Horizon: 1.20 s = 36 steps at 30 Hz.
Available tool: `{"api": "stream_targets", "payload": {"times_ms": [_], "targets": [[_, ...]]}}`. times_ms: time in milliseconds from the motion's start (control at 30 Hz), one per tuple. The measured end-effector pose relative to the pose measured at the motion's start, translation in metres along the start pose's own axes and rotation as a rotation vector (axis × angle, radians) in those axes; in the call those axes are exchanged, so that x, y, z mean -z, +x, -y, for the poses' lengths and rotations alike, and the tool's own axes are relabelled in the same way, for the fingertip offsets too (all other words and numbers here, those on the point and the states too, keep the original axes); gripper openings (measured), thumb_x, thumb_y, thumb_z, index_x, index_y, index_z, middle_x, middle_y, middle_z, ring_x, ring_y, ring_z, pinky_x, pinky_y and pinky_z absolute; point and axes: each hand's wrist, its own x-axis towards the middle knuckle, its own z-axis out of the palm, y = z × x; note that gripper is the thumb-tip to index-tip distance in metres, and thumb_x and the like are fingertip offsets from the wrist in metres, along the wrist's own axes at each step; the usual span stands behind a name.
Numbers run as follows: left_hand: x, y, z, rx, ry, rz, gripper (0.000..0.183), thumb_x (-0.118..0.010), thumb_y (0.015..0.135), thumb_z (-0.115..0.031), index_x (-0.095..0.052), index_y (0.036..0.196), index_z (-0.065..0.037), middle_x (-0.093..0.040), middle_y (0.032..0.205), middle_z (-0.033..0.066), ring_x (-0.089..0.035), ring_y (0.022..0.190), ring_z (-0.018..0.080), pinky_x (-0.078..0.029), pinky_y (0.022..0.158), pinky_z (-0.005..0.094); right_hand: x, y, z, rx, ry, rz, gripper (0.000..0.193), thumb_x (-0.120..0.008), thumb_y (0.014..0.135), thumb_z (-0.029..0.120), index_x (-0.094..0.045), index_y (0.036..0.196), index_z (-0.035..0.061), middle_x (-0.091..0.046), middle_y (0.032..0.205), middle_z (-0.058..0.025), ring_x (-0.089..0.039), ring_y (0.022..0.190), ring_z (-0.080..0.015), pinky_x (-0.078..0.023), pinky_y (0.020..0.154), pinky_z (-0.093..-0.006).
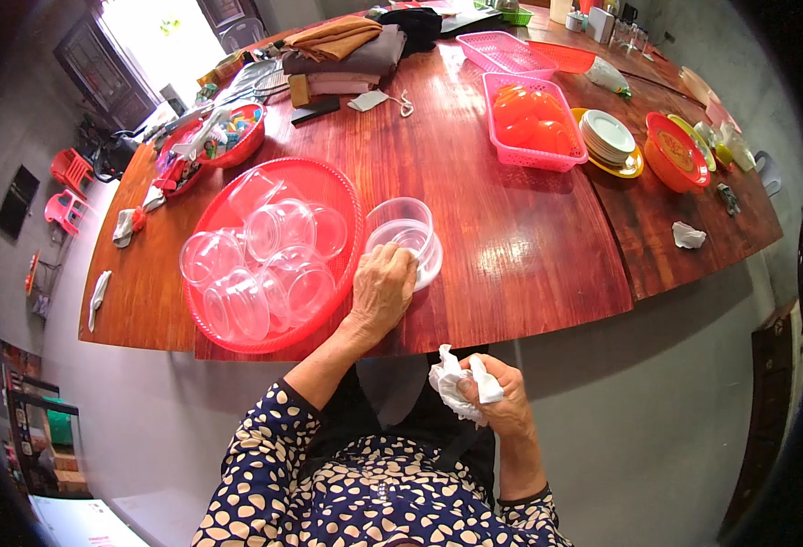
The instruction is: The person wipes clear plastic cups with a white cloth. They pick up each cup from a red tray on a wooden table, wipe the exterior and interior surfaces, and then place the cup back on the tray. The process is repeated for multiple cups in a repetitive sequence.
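Note:
My left hand point(385, 278) reaches to the table and is closed on the near rim of a clear plastic bowl point(401, 214). Its fingertips are partly hidden inside the rim. A white round piece shows under or within the bowl; I cannot tell which. Just left of this hand lies a red round tray point(361, 214) with several clear plastic bowls point(278, 228) tipped on their sides and overlapping. Off the table's front edge, close to my body, my right hand point(503, 399) is closed around a crumpled white tissue point(456, 383).
A pink basket point(536, 162) of orange-red bowls stands at the back right, beside stacked white plates point(609, 133) and an orange basin point(675, 150). Folded cloths point(347, 55) lie at the back. A red basket point(244, 150) of small items sits far left, and a crumpled tissue point(689, 235) lies right.

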Motion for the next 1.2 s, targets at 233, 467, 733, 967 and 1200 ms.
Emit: {"api": "stream_targets", "payload": {"times_ms": [233, 467, 733, 967, 1200], "targets": [[0.035, 0.011, -0.039, 0.050, -0.655, -0.089, 0.005, -0.054, 0.085, 0.001, -0.051, 0.088, -0.001, -0.061, 0.107, 0.0149, -0.063, 0.092, 0.0273, -0.051, 0.076, 0.0375, -0.005, 0.013, 0.013, 0.288, 0.020, -0.327, 0.013, -0.066, 0.086, 0.006, -0.059, 0.097, 0.0025, -0.059, 0.082, 0.0027, -0.054, 0.070, -0.0052, -0.045, 0.060, -0.0198], [0.048, -0.027, -0.069, 0.278, -1.085, 0.170, 0.011, -0.049, 0.094, -0.004, -0.051, 0.103, -0.001, -0.061, 0.110, 0.0113, -0.058, 0.099, 0.0135, -0.048, 0.084, 0.0288, -0.043, 0.042, 0.064, 1.092, -0.976, -0.412, 0.025, -0.068, 0.071, 0.003, -0.054, 0.092, -0.0007, -0.058, 0.103, -0.0112, -0.055, 0.098, -0.0298, -0.045, 0.083, -0.0392], [0.069, -0.050, -0.069, 0.009, -0.960, 0.238, 0.023, -0.047, 0.086, 0.007, -0.054, 0.106, 0.002, -0.061, 0.095, 0.0122, -0.060, 0.086, 0.0237, -0.047, 0.077, 0.0317, -0.033, 0.063, 0.073, 0.721, -0.504, -0.113, 0.016, -0.059, 0.081, 0.003, -0.059, 0.096, -0.0023, -0.061, 0.093, -0.0078, -0.057, 0.078, -0.0123, -0.047, 0.069, -0.0254], [0.047, -0.076, -0.065, 0.560, -1.574, 0.322, 0.043, -0.059, 0.090, -0.003, -0.043, 0.131, -0.004, -0.058, 0.118, 0.0034, -0.052, 0.110, 0.0095, -0.044, 0.094, 0.0301, -0.035, 0.068, 0.054, 0.710, -0.676, -0.050, 0.021, -0.069, 0.077, 0.015, -0.054, 0.085, 0.0017, -0.058, 0.074, -0.0130, -0.061, 0.065, -0.0259, -0.047, 0.056, -0.0368], [0.051, -0.089, -0.048, 0.480, -1.459, 0.413, 0.055, -0.077, 0.078, -0.010, -0.052, 0.126, -0.003, -0.061, 0.113, 0.0008, -0.054, 0.105, 0.0080, -0.044, 0.093, 0.0273, -0.057, 0.042, 0.034, 1.041, -0.964, -0.098, 0.034, -0.067, 0.071, 0.015, -0.060, 0.099, -0.0002, -0.060, 0.098, -0.0186, -0.059, 0.093, -0.0368, -0.046, 0.084, -0.0446]]}}
